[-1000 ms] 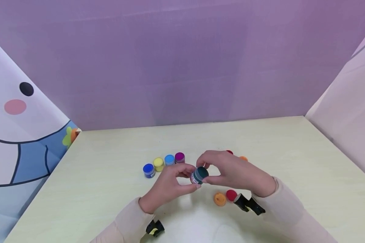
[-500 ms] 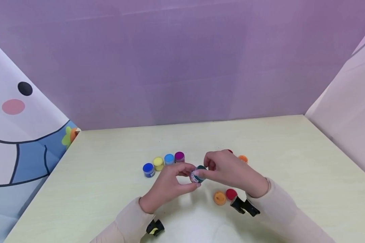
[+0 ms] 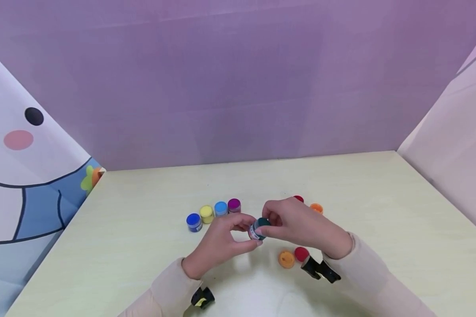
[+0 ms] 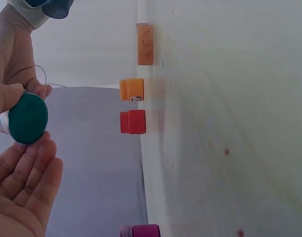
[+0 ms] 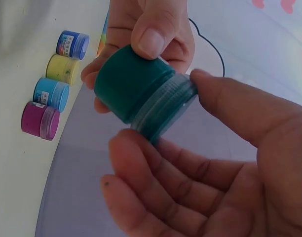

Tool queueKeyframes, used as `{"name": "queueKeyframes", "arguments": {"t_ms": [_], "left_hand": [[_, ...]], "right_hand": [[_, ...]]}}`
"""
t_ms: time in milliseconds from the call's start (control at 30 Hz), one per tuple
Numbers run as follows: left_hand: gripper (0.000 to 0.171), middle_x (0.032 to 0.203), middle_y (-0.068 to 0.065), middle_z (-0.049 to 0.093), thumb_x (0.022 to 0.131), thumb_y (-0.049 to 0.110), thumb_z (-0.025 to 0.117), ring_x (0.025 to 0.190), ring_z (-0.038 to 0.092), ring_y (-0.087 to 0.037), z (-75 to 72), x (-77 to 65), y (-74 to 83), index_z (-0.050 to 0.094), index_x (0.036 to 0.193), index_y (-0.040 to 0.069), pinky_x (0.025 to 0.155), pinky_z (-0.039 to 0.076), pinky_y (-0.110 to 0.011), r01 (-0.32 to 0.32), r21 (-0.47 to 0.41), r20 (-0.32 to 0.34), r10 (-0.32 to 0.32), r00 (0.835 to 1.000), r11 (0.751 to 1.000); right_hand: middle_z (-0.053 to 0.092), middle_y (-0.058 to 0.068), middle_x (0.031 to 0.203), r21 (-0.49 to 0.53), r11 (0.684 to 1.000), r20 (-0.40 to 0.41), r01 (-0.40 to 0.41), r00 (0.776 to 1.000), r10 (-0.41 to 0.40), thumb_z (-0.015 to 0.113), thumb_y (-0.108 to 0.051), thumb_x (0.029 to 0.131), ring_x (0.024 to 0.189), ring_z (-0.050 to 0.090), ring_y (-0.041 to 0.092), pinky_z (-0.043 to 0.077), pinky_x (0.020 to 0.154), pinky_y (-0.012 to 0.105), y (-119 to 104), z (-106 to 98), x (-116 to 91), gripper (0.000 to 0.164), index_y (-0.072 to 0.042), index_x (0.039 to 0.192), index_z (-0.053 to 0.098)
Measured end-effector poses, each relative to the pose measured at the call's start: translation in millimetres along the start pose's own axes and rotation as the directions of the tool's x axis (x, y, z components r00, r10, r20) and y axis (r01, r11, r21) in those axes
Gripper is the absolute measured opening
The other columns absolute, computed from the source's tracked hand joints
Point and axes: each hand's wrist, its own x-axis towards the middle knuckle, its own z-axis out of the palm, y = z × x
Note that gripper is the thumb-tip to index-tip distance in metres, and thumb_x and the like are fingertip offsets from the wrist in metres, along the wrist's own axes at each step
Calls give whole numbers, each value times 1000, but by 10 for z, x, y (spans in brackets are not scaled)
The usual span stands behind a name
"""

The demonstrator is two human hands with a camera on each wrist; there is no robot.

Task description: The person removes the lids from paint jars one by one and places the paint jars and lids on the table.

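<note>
- Green jar (image 5: 135, 89) is pinched by left hand (image 3: 219, 240) and right hand (image 3: 302, 224).
- The grip is partly hidden, apparently.
- Left of green jar, yellow jar (image 3: 206, 214) is placed.

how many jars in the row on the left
4: dark blue jar at the left end, yellow jar next, then light blue jar, and purple jar at the right end. None looks hidden.

Green jar (image 3: 263, 221) partly behind right hand (image 3: 303, 223)
</note>
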Motion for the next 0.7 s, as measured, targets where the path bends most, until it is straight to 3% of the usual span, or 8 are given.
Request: {"name": "queueKeyframes", "arguments": {"t_ms": [300,533,700], "left_hand": [[30,97,4,68,77,14,78,86,62,-8,-2,-3,-4,67,104,10,81,55,-37,22,-12,-2,-22,1000,1000],[32,99,0,69,78,16,78,86,63,-10,-10,-8,8,67,107,8,81,55,-37,12,-14,0,-12,1000,1000],[29,97,4,69,78,14,78,87,62,-8,-13,-2,22,67,104,10,81,55,-36,18,-15,-1,-18,1000,1000]], "right_hand": [[64,-10,98,-25,985,58,171,984,-169,73,-13,82,90,59,5,52,82,25,46,-46,3,27,-11,107,63],[62,-5,109,-29,962,79,271,960,-268,73,-4,81,101,58,9,50,89,27,52,-78,-25,36,-10,114,60],[62,-4,106,-40,974,17,224,975,-224,74,-19,82,97,58,12,51,85,29,48,-61,-26,35,-8,113,60]]}}
